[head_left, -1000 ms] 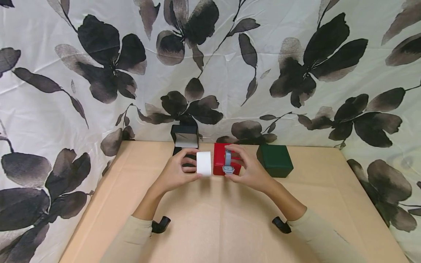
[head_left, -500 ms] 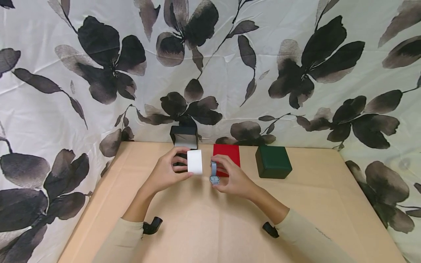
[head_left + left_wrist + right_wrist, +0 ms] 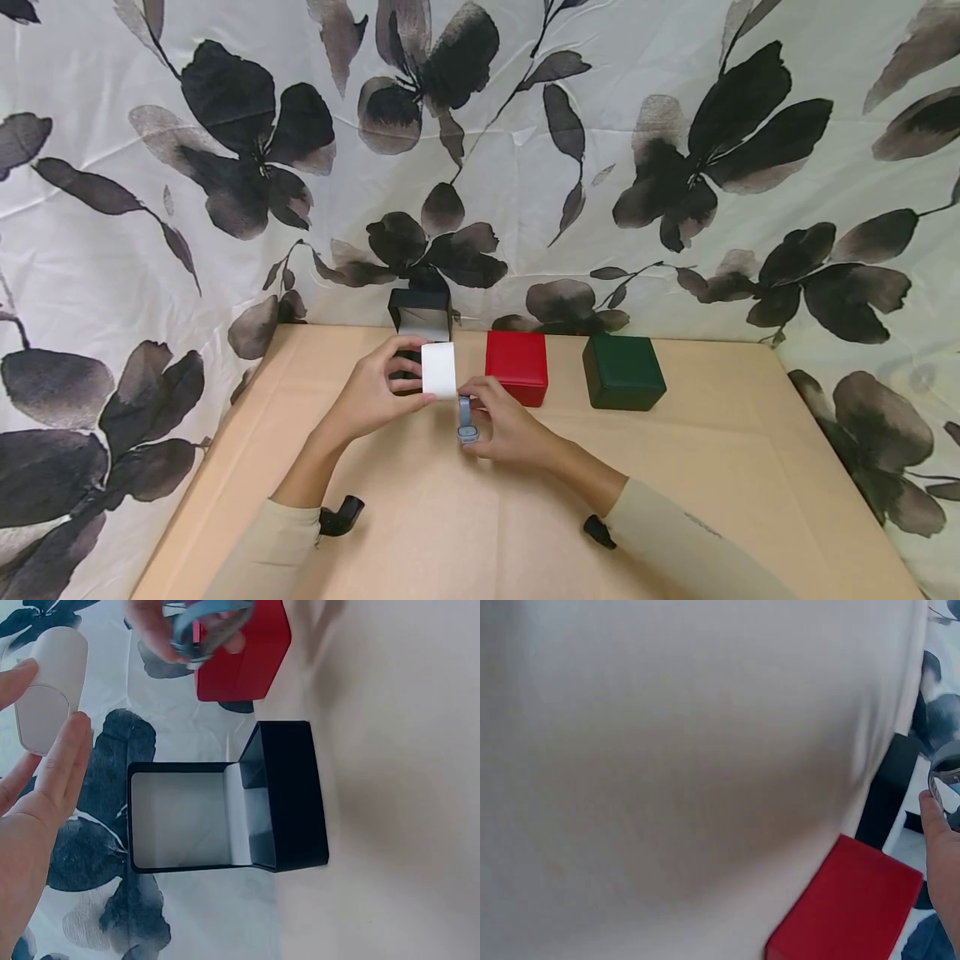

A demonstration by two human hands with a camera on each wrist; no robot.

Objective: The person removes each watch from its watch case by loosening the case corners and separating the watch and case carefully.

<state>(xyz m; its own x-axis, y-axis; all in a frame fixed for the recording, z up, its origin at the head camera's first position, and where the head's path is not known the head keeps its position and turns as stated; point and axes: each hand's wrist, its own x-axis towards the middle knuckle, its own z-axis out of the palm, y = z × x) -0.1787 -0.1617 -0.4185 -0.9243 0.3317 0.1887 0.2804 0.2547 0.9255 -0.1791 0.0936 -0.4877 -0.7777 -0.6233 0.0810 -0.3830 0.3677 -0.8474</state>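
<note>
A white rounded cushion (image 3: 438, 371) was pinched by the loosely curved left hand (image 3: 369, 393). Near that hand, a looped pale-blue wristwatch (image 3: 467, 432) was pinched by the curled right hand (image 3: 513, 427).

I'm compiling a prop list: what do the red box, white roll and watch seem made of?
The red box looks like rigid leatherette or coated card: smooth faces, low sheen, crisp edges. The white roll may be matte leatherette or fabric: smooth, seam line round its end. The watch has a bright-rimmed, perhaps metal case; its smooth blue strap could be rubber or leather.
</note>
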